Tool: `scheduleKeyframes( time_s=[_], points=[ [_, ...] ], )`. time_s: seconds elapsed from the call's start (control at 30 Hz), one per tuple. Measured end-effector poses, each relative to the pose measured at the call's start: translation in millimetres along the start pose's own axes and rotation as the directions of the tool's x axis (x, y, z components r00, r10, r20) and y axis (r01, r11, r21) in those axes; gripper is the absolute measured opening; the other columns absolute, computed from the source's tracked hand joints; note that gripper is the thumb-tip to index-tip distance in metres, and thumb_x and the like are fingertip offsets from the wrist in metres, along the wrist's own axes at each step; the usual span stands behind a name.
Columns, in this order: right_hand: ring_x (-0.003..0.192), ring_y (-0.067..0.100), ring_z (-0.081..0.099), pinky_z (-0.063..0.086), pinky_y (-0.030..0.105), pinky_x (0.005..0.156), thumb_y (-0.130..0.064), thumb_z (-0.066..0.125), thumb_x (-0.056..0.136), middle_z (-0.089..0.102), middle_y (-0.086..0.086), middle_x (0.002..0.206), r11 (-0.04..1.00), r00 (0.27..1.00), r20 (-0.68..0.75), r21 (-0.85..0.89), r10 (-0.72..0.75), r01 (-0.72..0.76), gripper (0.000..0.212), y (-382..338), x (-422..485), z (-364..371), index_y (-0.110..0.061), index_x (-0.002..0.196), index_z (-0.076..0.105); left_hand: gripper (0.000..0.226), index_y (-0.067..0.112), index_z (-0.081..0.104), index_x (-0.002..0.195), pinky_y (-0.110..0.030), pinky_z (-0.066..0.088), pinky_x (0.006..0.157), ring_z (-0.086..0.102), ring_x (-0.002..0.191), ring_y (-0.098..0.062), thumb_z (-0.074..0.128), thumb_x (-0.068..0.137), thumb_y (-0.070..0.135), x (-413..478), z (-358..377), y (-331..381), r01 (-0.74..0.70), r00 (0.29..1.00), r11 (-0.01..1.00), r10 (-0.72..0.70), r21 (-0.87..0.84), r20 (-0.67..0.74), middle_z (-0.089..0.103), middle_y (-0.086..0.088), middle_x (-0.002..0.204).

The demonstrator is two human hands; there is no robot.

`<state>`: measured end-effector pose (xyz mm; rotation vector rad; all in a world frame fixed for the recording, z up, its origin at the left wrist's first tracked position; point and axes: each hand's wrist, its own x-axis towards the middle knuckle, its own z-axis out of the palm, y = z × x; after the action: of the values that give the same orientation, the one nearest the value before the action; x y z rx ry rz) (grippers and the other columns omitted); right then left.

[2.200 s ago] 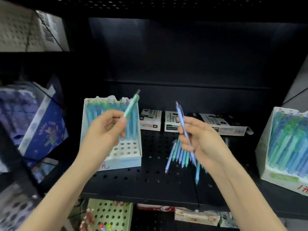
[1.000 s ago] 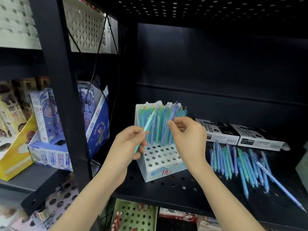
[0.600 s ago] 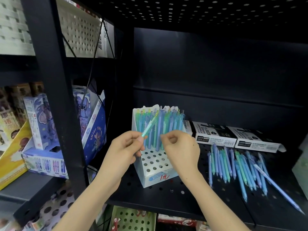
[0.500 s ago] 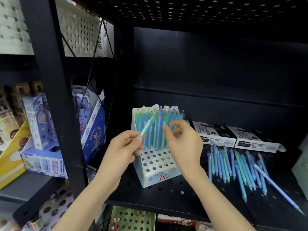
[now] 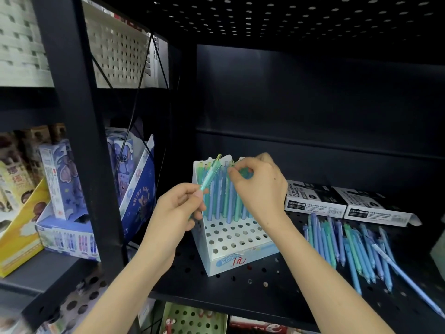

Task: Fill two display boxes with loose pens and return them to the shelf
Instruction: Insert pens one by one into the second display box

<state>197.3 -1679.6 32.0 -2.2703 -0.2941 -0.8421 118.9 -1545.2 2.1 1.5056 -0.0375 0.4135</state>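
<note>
Having been lifted, the right hand (image 5: 258,186) is pinched on a standing pen (image 5: 230,198) at the back edge of the display box (image 5: 231,237); a teal pen (image 5: 210,179) is still pinched, unplaced, by the left hand (image 5: 178,210).

My display box (image 5: 240,255) reads "COLOR" and a red "1元" on its near edge, the black-and-white box (image 5: 313,201) right of it says "PERMANENT MARKER", and the blue box (image 5: 140,201) on the left says "ENJOY TIME".

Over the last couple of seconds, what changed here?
The right hand slotted its blue pen into the display box; it now works at the boxed pens' tops. The left hand still holds its teal pen; the loose pens stay on the shelf.
</note>
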Motion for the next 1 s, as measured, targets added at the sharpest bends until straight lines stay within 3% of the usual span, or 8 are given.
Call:
scheduleKeyframes(
  time_s=[0.17, 0.23, 0.37, 0.47, 0.6, 0.77, 0.87, 1.0],
  points=[
    [0.085, 0.013, 0.052, 0.035, 0.027, 0.063, -0.045, 0.061, 0.084, 0.051, -0.007, 0.089, 0.997, 0.992, -0.103, -0.009, -0.074, 0.073, 0.024, 2.1, -8.1, -9.9, -0.030, 0.102, 0.067, 0.015, 0.014, 0.066, 0.096, -0.017, 0.036, 0.051, 0.048, 0.062, -0.009, 0.051, 0.093, 0.017, -0.8, -0.7, -0.4, -0.055, 0.998, 0.998, 0.055, 0.041, 0.018, 0.056, 0.003, 0.067],
    [0.082, 0.007, 0.053, 0.040, 0.025, 0.068, -0.046, 0.057, 0.087, 0.056, -0.012, 0.086, 0.981, 0.988, -0.109, 0.150, -0.108, 0.124, 0.024, -2.7, -16.0, -21.0, -0.029, 0.099, 0.069, 0.014, 0.015, 0.066, 0.095, -0.015, 0.037, 0.052, 0.050, 0.062, -0.007, 0.052, 0.093, 0.018, -2.4, 0.9, -0.5, -0.093, 0.995, 0.994, 0.090, 0.059, 0.048, 0.057, 0.005, 0.066],
    [0.068, 0.000, 0.056, 0.040, 0.011, 0.064, -0.033, 0.060, 0.088, 0.060, -0.018, 0.065, 0.866, 0.985, 0.118, 0.497, -0.126, 0.052, 0.017, -16.5, -31.6, -33.5, -0.024, 0.075, 0.065, 0.013, 0.018, 0.066, 0.095, -0.014, 0.041, 0.057, 0.054, 0.063, -0.004, 0.054, 0.091, 0.019, -8.2, 7.8, 1.2, -0.202, 0.973, 0.970, 0.183, 0.134, 0.138, 0.062, 0.006, 0.070],
    [0.069, 0.011, 0.063, 0.049, 0.020, 0.063, -0.028, 0.061, 0.088, 0.067, -0.005, 0.071, 0.793, 0.999, 0.038, 0.610, -0.031, 0.002, 0.016, -14.1, -25.7, -48.3, -0.017, 0.079, 0.068, 0.018, 0.030, 0.065, 0.102, -0.013, 0.044, 0.074, 0.058, 0.087, -0.002, 0.057, 0.089, 0.021, -7.5, 2.7, -4.3, -0.288, 0.957, 0.911, 0.286, 0.295, 0.053, 0.065, 0.010, 0.095],
    [0.068, 0.009, 0.063, 0.052, 0.024, 0.063, -0.031, 0.061, 0.088, 0.065, -0.007, 0.071, 0.858, 0.992, -0.118, 0.513, 0.035, 0.031, 0.014, 0.1, -17.0, -59.3, -0.021, 0.079, 0.065, 0.034, 0.043, 0.049, 0.116, -0.009, 0.037, 0.080, 0.051, 0.108, 0.001, 0.055, 0.091, 0.021, -1.8, -5.4, -20.4, -0.286, 0.938, 0.851, 0.342, 0.441, -0.052, 0.051, 0.025, 0.114],
    [0.068, -0.001, 0.059, 0.047, 0.016, 0.063, -0.034, 0.061, 0.087, 0.060, -0.017, 0.067, 0.956, 0.998, -0.047, 0.287, -0.041, 0.053, 0.014, 3.2, -25.5, -33.9, -0.021, 0.082, 0.065, 0.051, 0.037, 0.034, 0.140, -0.020, 0.041, 0.089, 0.048, 0.117, -0.002, 0.053, 0.092, 0.036, -1.0, -0.7, -49.6, -0.276, 0.948, 0.841, 0.319, 0.466, -0.015, 0.041, 0.028, 0.130],
    [0.067, 0.002, 0.057, 0.046, 0.020, 0.066, -0.035, 0.060, 0.088, 0.059, -0.016, 0.070, 0.975, 0.998, 0.002, 0.217, -0.057, 0.055, 0.018, 2.4, -26.6, -23.5, -0.018, 0.092, 0.065, 0.054, 0.041, 0.034, 0.140, -0.009, 0.039, 0.084, 0.043, 0.112, 0.017, 0.052, 0.089, 0.041, -1.7, -0.8, -54.7, -0.255, 0.958, 0.891, 0.286, 0.376, -0.029, 0.041, 0.028, 0.135],
    [0.064, 0.005, 0.054, 0.043, 0.024, 0.067, -0.034, 0.062, 0.088, 0.052, -0.018, 0.064, 0.984, 0.997, 0.026, 0.167, -0.068, 0.062, 0.021, -1.3, -22.9, -15.2, -0.017, 0.101, 0.062, 0.055, 0.046, 0.033, 0.139, -0.008, 0.039, 0.083, 0.046, 0.112, 0.014, 0.054, 0.088, 0.044, -0.2, -1.9, -59.7, -0.238, 0.961, 0.901, 0.272, 0.363, -0.045, 0.043, 0.023, 0.138]
  ],
)
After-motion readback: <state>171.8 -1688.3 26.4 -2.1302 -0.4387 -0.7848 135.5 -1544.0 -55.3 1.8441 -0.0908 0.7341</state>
